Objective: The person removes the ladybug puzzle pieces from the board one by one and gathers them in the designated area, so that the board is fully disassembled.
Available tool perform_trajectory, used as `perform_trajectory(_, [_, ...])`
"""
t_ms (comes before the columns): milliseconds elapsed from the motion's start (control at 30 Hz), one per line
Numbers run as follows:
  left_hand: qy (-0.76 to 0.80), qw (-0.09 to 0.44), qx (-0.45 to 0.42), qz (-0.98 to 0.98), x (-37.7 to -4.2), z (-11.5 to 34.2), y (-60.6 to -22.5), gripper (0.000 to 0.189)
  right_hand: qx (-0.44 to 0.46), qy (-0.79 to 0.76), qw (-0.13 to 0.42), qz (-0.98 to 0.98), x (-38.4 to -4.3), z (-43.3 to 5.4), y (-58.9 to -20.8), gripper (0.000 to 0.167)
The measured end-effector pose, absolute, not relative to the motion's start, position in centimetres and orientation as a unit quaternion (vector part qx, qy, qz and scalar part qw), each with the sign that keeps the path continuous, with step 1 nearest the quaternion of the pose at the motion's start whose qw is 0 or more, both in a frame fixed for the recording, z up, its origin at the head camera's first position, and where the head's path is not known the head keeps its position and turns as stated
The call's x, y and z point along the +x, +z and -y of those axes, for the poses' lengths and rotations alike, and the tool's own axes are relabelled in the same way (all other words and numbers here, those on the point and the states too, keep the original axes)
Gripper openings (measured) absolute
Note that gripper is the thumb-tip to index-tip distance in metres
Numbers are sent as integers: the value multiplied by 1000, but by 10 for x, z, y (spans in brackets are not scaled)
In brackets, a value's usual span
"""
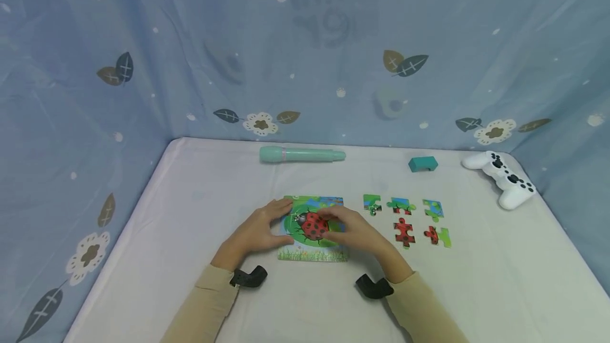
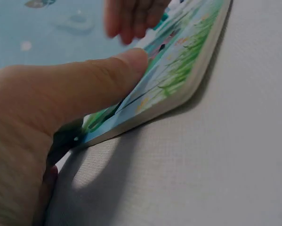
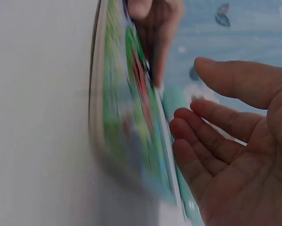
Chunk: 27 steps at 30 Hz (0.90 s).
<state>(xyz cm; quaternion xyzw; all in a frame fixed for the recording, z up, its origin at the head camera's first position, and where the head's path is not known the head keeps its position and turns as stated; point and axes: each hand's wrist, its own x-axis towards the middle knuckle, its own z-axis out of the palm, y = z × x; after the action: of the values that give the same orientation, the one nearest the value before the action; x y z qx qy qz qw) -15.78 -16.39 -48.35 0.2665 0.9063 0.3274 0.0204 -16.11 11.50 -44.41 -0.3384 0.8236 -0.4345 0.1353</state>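
Observation:
A ladybug jigsaw board [image 1: 312,254] lies on the white cloth in front of the person. The left hand [image 1: 261,226] rests at the board's left side, its thumb [image 2: 126,66] reaching over the printed top. The other left fingers extend toward the upper left corner. Over the board's right part hovers the right hand [image 1: 355,231], its fingers [image 3: 202,146] loosely bent and thumb apart, with nothing between them. Several loose jigsaw pieces lie right of the board, among them a red spotted piece [image 1: 404,232] and a green-and-blue corner piece [image 1: 433,208].
At the back of the table lies a mint-green microphone-shaped stick [image 1: 305,155]. A teal block [image 1: 422,163] stands farther right, beside a white game controller [image 1: 500,178] near the right edge. Blue patterned cloth [image 1: 305,41] hangs behind the table.

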Motion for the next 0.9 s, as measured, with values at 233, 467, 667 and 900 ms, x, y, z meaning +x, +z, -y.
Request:
perform_trajectory(233, [321,25,282,-904,-158,164,-483,84,-331,-461,160,-808,-168,-81,-450,54])
perform_trajectory(467, [301,10,293,-908,-157,164,-480,84,-331,-413,113,-841,-168,-71,-464,52])
perform_trajectory(667, [298,8,291,-909,-158,163,-478,84,-323,-387,103,-858,-167,-68,-468,51])
perform_trajectory(900, [299,20,285,-910,-158,162,-478,84,-331,-400,103,-848,-165,-69,-467,43])
